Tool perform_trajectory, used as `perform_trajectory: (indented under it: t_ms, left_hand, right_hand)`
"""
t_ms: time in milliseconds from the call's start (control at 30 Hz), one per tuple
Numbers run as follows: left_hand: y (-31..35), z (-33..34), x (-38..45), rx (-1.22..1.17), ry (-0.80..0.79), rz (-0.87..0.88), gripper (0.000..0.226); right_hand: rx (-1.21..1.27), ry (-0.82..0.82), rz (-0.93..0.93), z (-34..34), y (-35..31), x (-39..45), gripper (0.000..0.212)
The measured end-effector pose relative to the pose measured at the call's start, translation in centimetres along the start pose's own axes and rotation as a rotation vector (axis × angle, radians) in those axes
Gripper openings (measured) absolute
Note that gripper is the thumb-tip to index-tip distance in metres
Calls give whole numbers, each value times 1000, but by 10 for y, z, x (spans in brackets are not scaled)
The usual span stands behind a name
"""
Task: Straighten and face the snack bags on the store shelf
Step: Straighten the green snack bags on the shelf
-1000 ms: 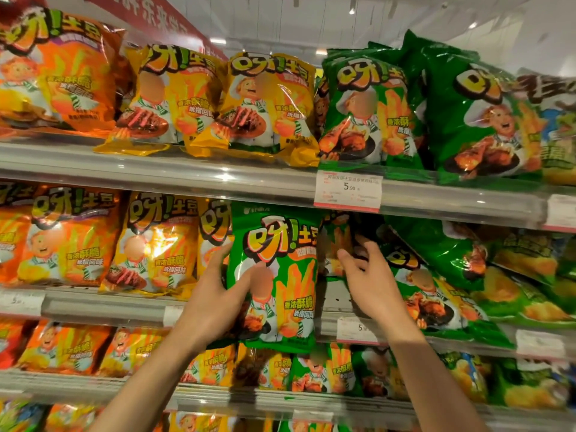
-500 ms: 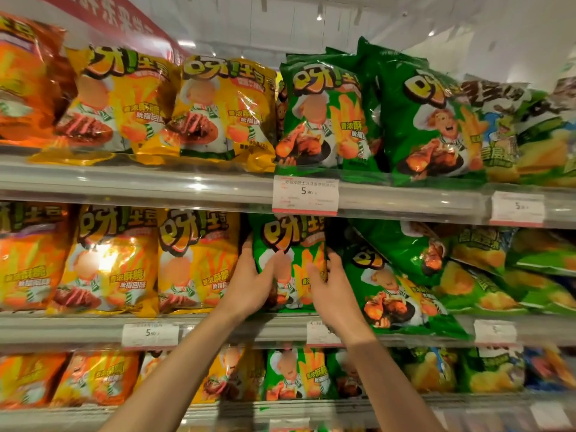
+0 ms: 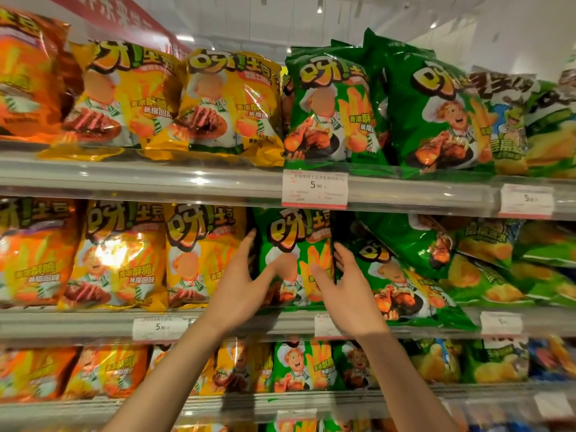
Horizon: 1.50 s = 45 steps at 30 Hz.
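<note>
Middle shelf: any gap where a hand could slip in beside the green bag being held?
Only dark slits: one between the upright green bag and the yellow bag at the left hand, another above the right hand beside the leaning green bag. Elsewhere bags overlap tightly.

Counting the middle shelf, left to right

One orange bag [image 3: 34, 254], two yellow bags [image 3: 118, 257], one upright green bag [image 3: 293, 254], one leaning green bag [image 3: 402, 282], and two hands [image 3: 240, 291] at work; three price tags [image 3: 314, 190] show clearly.
</note>
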<state>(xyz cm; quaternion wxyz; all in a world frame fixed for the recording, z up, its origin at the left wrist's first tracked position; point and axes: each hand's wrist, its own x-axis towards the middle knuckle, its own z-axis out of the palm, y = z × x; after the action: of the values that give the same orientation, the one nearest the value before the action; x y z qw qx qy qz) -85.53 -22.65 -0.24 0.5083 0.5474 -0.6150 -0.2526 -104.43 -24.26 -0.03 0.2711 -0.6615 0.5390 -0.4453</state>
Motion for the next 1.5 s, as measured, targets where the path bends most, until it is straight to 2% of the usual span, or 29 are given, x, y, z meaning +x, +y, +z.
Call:
perform_trajectory:
  t_ms: [133,267,400,533,733,867,1100,1300,1400,1500]
  left_hand:
    - [-4,-20,-22,29,67,71,60]
    - [-4,-26,-51,-40,48,51,41]
    - [-10,-21,-76,-146,10,-18,32]
    - [-9,-7,-92,-198,9,-69,24]
    - [8,32,-98,-228,35,-105,23]
    - [29,74,-91,-203,83,-84,20]
    - [69,141,-73,-160,123,-69,27]
    - [91,170,-45,-66,141,-72,23]
    - [106,184,-18,40,108,-90,47]
    - [118,198,10,139,78,-100,75]
  right_hand:
    - [1,35,-94,-9,-4,-28,43]
    - [101,40,-51,-20,2,-61,26]
    - [-50,38,-91,-33,19,-90,31]
    - [-26,70,-29,-52,34,-107,39]
    - [-9,114,-50,-96,56,-105,35]
    - [-19,91,-89,-136,74,-85,13]
    - [39,49,-64,-199,105,-57,35]
    - [115,66,-72,-222,111,-33,23]
    - [55,72,-135,-222,112,-13,22]
    - [-81,71,-138,-213,111,16,37]
